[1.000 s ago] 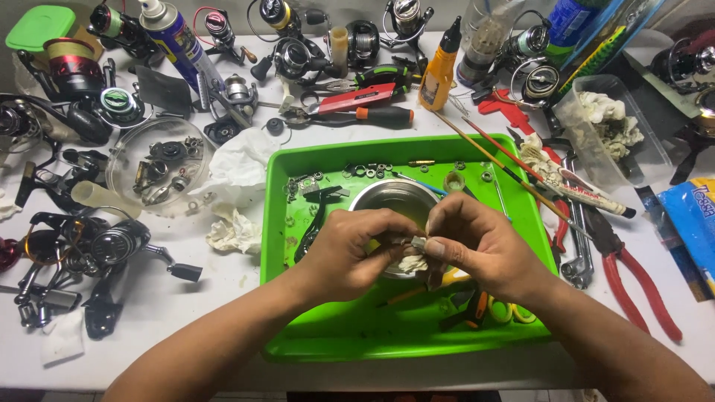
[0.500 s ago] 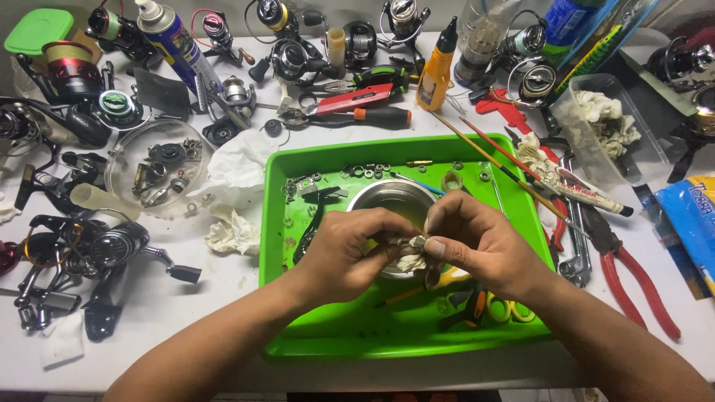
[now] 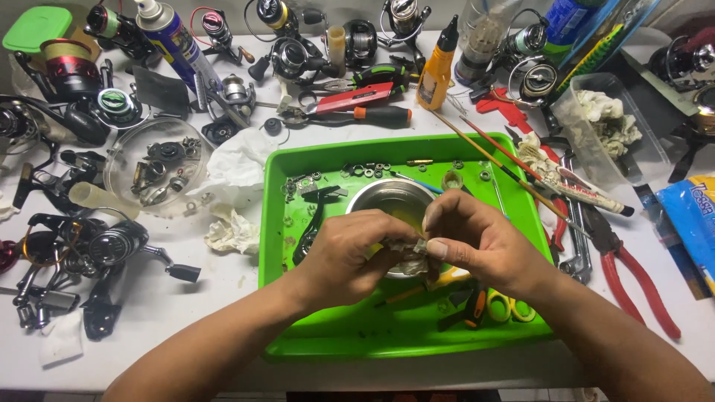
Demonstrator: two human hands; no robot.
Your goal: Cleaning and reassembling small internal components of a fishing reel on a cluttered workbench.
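Observation:
Both hands meet over a green plastic tray [image 3: 350, 339] on a white table. My left hand [image 3: 342, 257] and my right hand [image 3: 477, 242] together pinch a crumpled greyish tissue [image 3: 410, 262] wrapped around a small metal part [image 3: 421, 245], just above a round steel bowl [image 3: 391, 199]. The part is mostly hidden by fingers and tissue. Small washers and screws [image 3: 365, 171] lie along the tray's far edge, a black lever-shaped part [image 3: 311, 223] lies at its left, and small orange and yellow-handled tools [image 3: 491, 305] sit under my right wrist.
Several fishing reels [image 3: 97, 246] crowd the left and back of the table. A clear round dish of parts [image 3: 153, 171], crumpled tissues [image 3: 234, 231], a blue spray can [image 3: 175, 37], an orange oil bottle [image 3: 438, 67], screwdrivers [image 3: 372, 115], red-handled pliers [image 3: 633, 275] and a clear box of rags [image 3: 607, 126] surround the tray.
The hands stay over the bowl; the fingers have shifted slightly on the tissue-wrapped part. Nothing else has moved.

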